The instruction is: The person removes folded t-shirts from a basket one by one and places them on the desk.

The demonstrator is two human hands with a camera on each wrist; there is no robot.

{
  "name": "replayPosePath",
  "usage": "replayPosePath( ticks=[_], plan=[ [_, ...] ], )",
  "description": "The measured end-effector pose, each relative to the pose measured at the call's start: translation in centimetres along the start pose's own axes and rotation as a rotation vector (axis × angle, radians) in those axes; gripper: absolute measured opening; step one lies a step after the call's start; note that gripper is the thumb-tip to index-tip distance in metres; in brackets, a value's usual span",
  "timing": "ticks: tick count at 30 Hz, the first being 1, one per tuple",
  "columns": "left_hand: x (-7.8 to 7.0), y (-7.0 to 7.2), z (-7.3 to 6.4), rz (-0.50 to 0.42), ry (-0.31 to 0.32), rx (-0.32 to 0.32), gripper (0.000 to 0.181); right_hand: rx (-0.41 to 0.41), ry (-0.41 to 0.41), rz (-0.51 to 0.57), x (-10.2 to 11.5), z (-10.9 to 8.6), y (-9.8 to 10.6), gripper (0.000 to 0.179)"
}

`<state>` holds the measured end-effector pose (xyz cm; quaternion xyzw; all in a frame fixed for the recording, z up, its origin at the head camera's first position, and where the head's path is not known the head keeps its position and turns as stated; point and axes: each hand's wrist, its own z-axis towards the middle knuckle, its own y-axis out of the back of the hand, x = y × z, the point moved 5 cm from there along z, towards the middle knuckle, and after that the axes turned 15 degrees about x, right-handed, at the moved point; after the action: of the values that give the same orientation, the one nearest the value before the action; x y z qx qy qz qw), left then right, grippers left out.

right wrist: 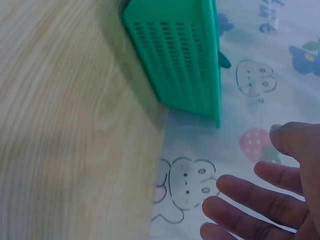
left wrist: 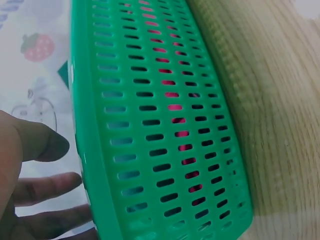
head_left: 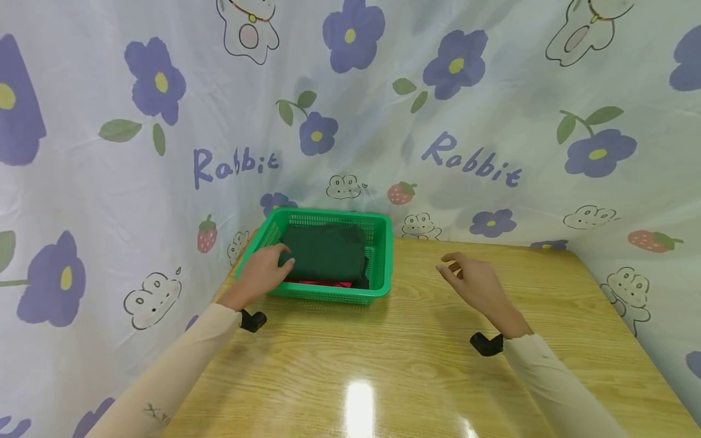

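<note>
A green plastic basket with slotted walls stands toward the back left of the table. Inside it lies a folded dark green cloth, with a strip of red cloth and something black below. My left hand is over the basket's left front corner, thumb and fingers apart, holding nothing. In the left wrist view its fingers reach past the basket's rim; whether they touch it I cannot tell. My right hand hovers over the table right of the basket, its fingers loosely bent around nothing.
The wood-grain table extends in front of the basket and to its right. A white curtain printed with flowers, rabbits and strawberries hangs behind and along both sides. A black wrist mount sits under the left wrist, another under the right.
</note>
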<state>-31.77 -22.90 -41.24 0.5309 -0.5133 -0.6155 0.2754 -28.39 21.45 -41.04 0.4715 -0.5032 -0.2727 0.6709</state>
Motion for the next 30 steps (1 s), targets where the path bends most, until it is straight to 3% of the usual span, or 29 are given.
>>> replayPosePath(
  ticks=[16,30],
  plan=[
    [2.3,0.4,1.0,-0.206,0.084,0.104,0.044,0.012,0.066,0.130,4.4,3.6,-2.6,0.037],
    [2.6,0.7,1.7,-0.297,0.156,0.196,0.052,0.033,0.105,0.212,8.6,6.2,-3.6,0.031]
  ],
)
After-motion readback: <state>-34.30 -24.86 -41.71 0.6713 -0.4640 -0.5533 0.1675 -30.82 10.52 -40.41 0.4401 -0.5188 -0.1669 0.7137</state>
